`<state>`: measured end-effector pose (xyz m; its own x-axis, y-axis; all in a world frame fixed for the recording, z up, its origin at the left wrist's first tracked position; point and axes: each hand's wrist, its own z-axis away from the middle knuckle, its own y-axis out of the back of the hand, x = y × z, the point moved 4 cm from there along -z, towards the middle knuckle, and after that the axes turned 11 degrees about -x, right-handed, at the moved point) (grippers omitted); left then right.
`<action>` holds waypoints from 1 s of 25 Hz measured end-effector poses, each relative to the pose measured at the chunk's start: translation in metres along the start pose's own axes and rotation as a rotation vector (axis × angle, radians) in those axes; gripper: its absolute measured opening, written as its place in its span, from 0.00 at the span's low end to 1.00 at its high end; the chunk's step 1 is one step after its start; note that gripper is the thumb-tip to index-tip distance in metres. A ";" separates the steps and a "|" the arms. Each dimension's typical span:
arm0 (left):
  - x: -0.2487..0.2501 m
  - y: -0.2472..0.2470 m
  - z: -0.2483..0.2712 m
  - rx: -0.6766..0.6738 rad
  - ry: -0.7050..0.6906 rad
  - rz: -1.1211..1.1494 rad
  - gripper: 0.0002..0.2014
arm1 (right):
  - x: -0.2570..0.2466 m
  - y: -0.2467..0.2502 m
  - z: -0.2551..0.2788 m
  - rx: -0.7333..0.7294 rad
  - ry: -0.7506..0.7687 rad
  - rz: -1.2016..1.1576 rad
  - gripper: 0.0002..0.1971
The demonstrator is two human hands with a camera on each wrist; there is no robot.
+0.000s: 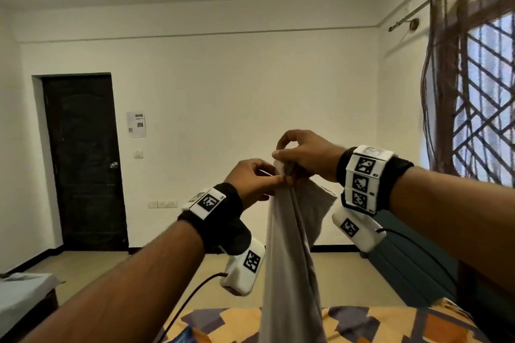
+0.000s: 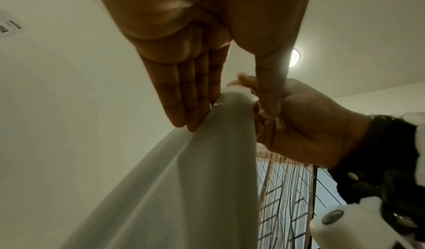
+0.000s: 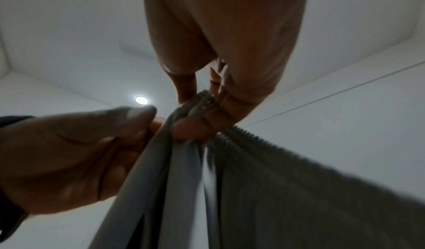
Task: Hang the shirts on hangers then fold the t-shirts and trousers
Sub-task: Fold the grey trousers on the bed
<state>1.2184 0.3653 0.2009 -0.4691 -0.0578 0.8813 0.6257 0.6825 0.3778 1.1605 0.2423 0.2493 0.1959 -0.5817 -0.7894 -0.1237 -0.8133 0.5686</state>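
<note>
I'm holding the grey garment [image 1: 289, 245] up at centre frame, over the patterned bed [image 1: 376, 323]. Right hand [image 1: 303, 156] clamps its top edge; left hand [image 1: 256, 181] pinches alongside. I judge folding is starting: next, I'd part my hands along that edge.

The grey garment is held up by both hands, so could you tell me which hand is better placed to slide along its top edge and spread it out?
Probably the left hand: it only pinches the grey garment lightly, while the right hand clamps the bunched top.
</note>
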 end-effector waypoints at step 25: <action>-0.048 0.016 -0.033 0.316 -0.143 0.048 0.08 | 0.156 -0.028 0.041 0.166 0.190 -0.089 0.34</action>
<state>1.2709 0.3547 0.1742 -0.5401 0.0670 0.8389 0.4357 0.8751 0.2106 1.1549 0.1737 0.1009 0.3903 -0.5079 -0.7679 -0.2528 -0.8611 0.4411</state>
